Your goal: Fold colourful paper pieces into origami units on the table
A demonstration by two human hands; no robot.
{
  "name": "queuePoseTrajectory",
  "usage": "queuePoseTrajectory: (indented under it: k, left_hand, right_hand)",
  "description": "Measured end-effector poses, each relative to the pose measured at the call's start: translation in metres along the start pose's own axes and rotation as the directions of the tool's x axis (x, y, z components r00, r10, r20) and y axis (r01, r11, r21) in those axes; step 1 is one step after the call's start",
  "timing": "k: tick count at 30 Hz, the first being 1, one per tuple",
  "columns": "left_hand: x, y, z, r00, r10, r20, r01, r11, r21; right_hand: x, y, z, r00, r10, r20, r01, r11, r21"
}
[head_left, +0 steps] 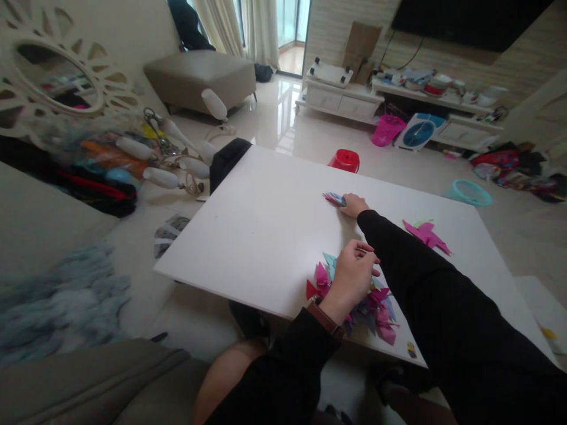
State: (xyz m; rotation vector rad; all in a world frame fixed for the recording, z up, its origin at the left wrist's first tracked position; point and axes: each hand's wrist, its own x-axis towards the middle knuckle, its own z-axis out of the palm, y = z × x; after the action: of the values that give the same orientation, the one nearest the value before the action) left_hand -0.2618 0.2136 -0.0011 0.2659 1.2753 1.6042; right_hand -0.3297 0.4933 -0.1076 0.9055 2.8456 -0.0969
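Observation:
My right hand (355, 205) reaches far across the white table (266, 218). Its fingers close on the near end of a small flat stack of coloured folded papers (333, 199), blue and pink. Nearer to me, my left hand (352, 273), with a brown strap on its wrist, is held above a heap of folded paper pieces (381, 310) in pink, red, teal and purple. Its fingers are curled together, and what they hold, if anything, does not show clearly. Part of the heap is hidden behind that hand. Pink folded papers (427, 234) lie to the right of my right forearm.
A small sticker-like patch (411, 350) is at the table's near edge. Past the far edge stand a red stool (345, 160) and a turquoise basket (470, 193). A lamp with white shades (162, 177) is on the floor at left. My legs are below the near edge.

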Motion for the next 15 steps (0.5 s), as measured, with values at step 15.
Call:
queuePoseTrajectory:
  k: [15]
  left_hand:
    - [-0.026, 0.044, -0.028, 0.743, 0.613, -0.269, -0.57, 0.79, 0.229]
  right_hand:
    - [0.023, -0.262, -0.044, 0.894, -0.43, -0.128, 0.448, 0.87, 0.206]
